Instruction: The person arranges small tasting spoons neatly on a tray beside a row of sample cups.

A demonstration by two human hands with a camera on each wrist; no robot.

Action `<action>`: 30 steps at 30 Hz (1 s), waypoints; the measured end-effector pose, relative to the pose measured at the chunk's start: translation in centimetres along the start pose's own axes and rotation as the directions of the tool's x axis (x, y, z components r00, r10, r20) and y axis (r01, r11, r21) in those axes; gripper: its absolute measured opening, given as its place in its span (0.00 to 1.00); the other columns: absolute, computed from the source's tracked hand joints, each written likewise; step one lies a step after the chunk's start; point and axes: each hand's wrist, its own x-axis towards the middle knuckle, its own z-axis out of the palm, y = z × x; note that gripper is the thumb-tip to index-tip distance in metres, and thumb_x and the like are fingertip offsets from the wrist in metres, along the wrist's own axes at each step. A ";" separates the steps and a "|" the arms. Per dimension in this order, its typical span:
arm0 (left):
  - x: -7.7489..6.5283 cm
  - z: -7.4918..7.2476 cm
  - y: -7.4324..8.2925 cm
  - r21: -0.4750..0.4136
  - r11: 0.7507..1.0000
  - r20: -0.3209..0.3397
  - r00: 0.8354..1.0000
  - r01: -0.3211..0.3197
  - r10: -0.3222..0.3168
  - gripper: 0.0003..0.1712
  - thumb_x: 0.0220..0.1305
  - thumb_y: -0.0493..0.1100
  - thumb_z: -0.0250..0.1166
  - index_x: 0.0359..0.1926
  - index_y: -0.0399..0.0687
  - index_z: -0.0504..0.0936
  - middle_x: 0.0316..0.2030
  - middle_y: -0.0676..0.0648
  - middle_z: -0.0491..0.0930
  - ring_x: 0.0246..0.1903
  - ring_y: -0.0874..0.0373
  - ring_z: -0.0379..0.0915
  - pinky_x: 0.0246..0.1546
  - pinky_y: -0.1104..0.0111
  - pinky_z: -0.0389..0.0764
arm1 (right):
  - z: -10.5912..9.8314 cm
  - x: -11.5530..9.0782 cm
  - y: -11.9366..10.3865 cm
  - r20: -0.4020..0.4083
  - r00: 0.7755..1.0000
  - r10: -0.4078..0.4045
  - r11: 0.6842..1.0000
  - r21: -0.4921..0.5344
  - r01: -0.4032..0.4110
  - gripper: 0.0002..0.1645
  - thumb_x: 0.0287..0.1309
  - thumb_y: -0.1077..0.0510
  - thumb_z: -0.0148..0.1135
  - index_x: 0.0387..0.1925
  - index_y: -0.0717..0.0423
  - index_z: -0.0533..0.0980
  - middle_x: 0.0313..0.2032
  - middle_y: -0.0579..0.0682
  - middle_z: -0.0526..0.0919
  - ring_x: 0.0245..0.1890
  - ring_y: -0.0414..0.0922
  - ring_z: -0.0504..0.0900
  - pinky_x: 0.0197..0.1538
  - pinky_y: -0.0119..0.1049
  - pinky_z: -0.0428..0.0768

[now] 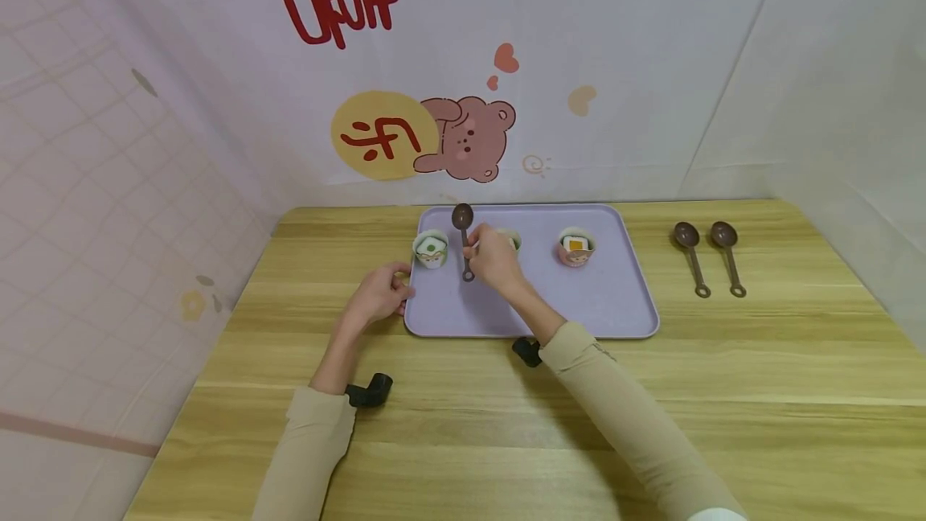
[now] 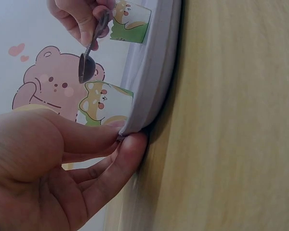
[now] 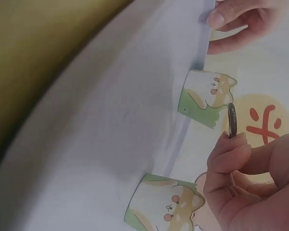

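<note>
My right hand (image 1: 495, 257) pinches the handle of a dark brown scoop spoon (image 1: 463, 217), held above the lilac tray (image 1: 535, 308) with its bowl toward the wall. Thumb and fingers of my left hand (image 1: 378, 293) grip the tray's left rim, as the left wrist view also shows. Beside the spoon stands a small dog-patterned cup (image 1: 432, 258) with a white, green-dotted piece in it. A second cup (image 1: 515, 239) is partly hidden behind my right hand. Farther right on the tray, a pink cup (image 1: 575, 256) holds a white piece with an orange-yellow square.
Two more brown spoons, a nearer one (image 1: 690, 252) and another (image 1: 727, 252), lie on the wooden table (image 1: 463, 441) right of the tray. A white printed cloth (image 1: 615, 38) rises behind the table's back edge. Dark mounts sit at both wrists.
</note>
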 end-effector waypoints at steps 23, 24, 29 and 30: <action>0.1 0.1 -0.1 -0.008 1.000 -0.010 1.000 0.003 -0.003 0.25 0.71 0.32 0.61 0.66 0.30 0.70 0.31 0.41 0.79 0.23 0.56 0.77 0.25 0.71 0.76 | 1.8 1.6 -0.1 0.136 0.991 0.009 0.993 -0.119 0.007 0.34 0.64 0.69 0.62 0.07 0.50 0.57 0.11 0.46 0.63 0.19 0.44 0.67 0.21 0.31 0.64; 0.1 0.1 -0.1 -0.006 1.000 -0.009 1.000 0.000 0.000 0.25 0.71 0.32 0.61 0.66 0.30 0.69 0.31 0.41 0.79 0.23 0.56 0.77 0.25 0.71 0.76 | 1.9 1.7 0.0 0.137 0.990 0.009 0.992 -0.124 0.008 0.34 0.64 0.68 0.62 0.07 0.50 0.57 0.11 0.46 0.64 0.19 0.44 0.67 0.21 0.32 0.64; 0.2 0.0 -0.2 -0.012 1.000 -0.007 1.000 0.002 -0.002 0.25 0.71 0.32 0.61 0.66 0.29 0.69 0.32 0.40 0.79 0.23 0.55 0.78 0.25 0.71 0.77 | 2.3 1.9 0.4 0.160 0.987 0.028 0.986 -0.164 -0.002 0.29 0.64 0.66 0.62 0.10 0.53 0.63 0.16 0.50 0.71 0.21 0.45 0.71 0.24 0.34 0.70; 0.2 0.0 -0.2 -0.013 1.000 -0.006 1.000 0.003 -0.003 0.25 0.71 0.32 0.61 0.66 0.29 0.69 0.32 0.40 0.79 0.24 0.55 0.78 0.25 0.71 0.77 | 2.4 1.9 0.4 0.162 0.986 0.032 0.985 -0.171 -0.004 0.27 0.64 0.66 0.63 0.11 0.54 0.65 0.18 0.51 0.73 0.23 0.46 0.72 0.25 0.35 0.73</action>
